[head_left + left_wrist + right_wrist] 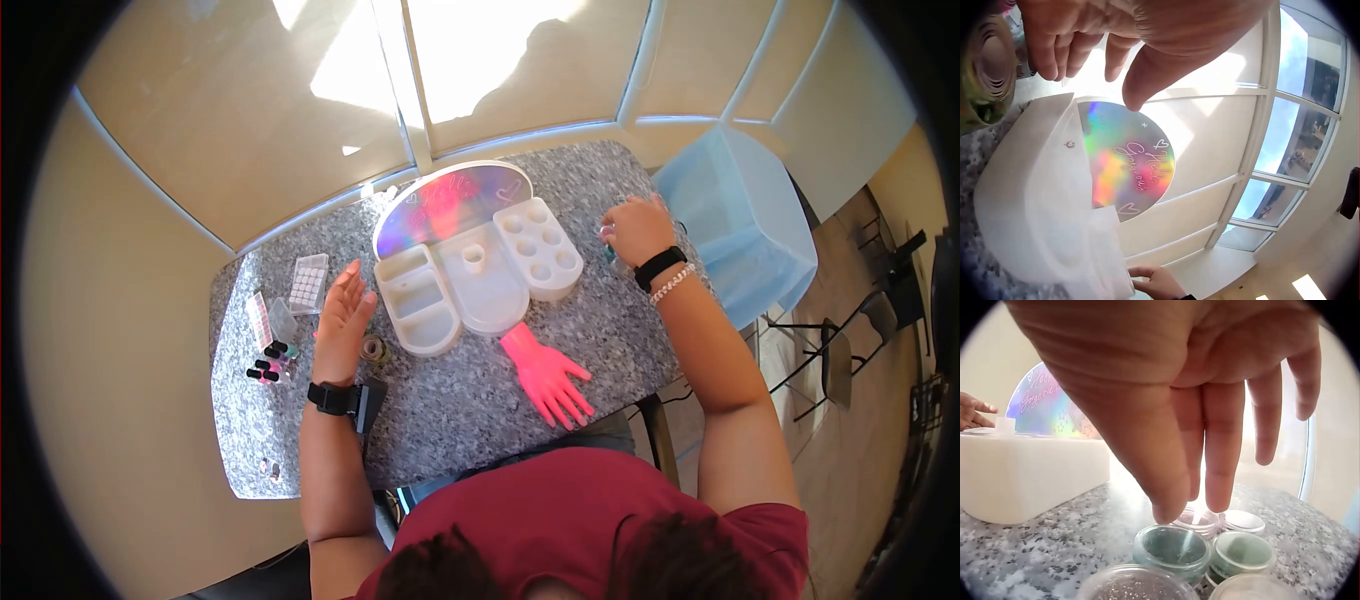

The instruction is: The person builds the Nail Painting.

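My right hand [642, 232] reaches down at the table's right side. In the right wrist view its thumb and fingertips straddle a small pink jar [1197, 520], pinching it. Close by stand a teal jar [1171, 550], a green jar [1245, 551] and a glittery jar [1138, 586]. My left hand [343, 322] hovers with relaxed fingers left of a white organizer [485, 312], holding nothing. Below that hand is a round roll [375, 349]. The organizer has divided trays, round holes and a holographic "Hello Gorgeous" backboard [440, 212].
A pink practice hand [548, 376] lies before the organizer. Nail polish bottles [268, 370], a patterned card [259, 322] and a case of round compartments [309, 283] sit at left. Beyond the right table edge stands a blue-covered stand [735, 215]. Windows rise behind the table.
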The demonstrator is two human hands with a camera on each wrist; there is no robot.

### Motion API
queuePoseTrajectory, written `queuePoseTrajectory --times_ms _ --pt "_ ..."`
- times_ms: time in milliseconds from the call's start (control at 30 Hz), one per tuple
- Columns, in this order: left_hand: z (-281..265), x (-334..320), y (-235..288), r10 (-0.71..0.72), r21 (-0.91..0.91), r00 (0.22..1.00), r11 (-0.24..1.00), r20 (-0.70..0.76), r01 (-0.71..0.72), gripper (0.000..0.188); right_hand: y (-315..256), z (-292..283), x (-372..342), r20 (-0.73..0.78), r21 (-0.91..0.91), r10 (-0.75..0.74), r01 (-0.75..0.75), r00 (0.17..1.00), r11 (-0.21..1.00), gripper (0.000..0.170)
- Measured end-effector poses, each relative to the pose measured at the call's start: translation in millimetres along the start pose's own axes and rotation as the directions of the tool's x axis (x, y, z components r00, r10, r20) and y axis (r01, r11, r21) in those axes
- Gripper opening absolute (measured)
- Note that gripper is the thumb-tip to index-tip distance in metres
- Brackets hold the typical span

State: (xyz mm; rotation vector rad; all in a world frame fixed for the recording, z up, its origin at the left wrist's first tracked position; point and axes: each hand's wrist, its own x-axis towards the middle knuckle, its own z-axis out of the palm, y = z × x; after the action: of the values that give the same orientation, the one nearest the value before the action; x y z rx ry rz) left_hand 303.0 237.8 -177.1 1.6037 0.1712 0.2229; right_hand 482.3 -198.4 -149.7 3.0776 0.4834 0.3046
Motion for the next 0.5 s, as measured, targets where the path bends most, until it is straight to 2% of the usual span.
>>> queuePoseTrajectory --times_ms 100,167,300,333,367,400,433,500 --pt "-0.1 -0.1 -6.5 0.017 -0.051 0.999 0.999 0.051 -0.014 0.063 1.8 6.6 12.8 0.064 -0.016 -0.002 0.003 0.998 1.000 0.012" --pt "-2.5 2.1 -13.6 0.043 -0.089 0.996 0.995 0.083 -0.036 0.065 1.7 7.4 18.9 0.114 0.040 -0.003 -0.002 0.994 0.999 0.009" --pt "-6.5 4.8 -20.7 0.083 0.020 0.994 0.996 0.066 -0.084 0.062 -13.8 -2.2 16.4 0.104 0.061 -0.018 0.012 0.994 0.998 0.011" --pt "-6.7 4.2 -20.0 0.086 0.031 0.995 0.996 0.045 -0.087 0.061 -23.7 -11.9 13.5 0.019 0.169 -0.036 0.032 0.999 0.985 0.012" --pt "-5.3 3.9 -18.6 0.089 0.040 0.996 0.995 0.025 -0.090 0.060 -32.6 -20.5 12.7 -0.065 0.271 -0.045 0.062 0.997 0.961 0.013" --pt "-3.4 4.1 -16.6 0.089 0.038 0.996 0.995 0.020 -0.089 0.060 -38.4 -23.4 14.4 -0.177 0.353 -0.135 0.191 0.975 0.916 0.017" --pt "-1.7 4.4 -14.8 0.137 0.052 0.990 0.989 0.032 -0.138 0.060 -47.4 -26.9 18.2 -0.176 0.353 -0.139 0.194 0.975 0.915 0.017" --pt "3.6 4.7 -13.0 0.175 0.070 0.984 0.982 0.041 -0.178 0.061 -69.3 -30.4 26.9 -0.227 0.571 -0.353 0.418 0.908 0.707 0.016"
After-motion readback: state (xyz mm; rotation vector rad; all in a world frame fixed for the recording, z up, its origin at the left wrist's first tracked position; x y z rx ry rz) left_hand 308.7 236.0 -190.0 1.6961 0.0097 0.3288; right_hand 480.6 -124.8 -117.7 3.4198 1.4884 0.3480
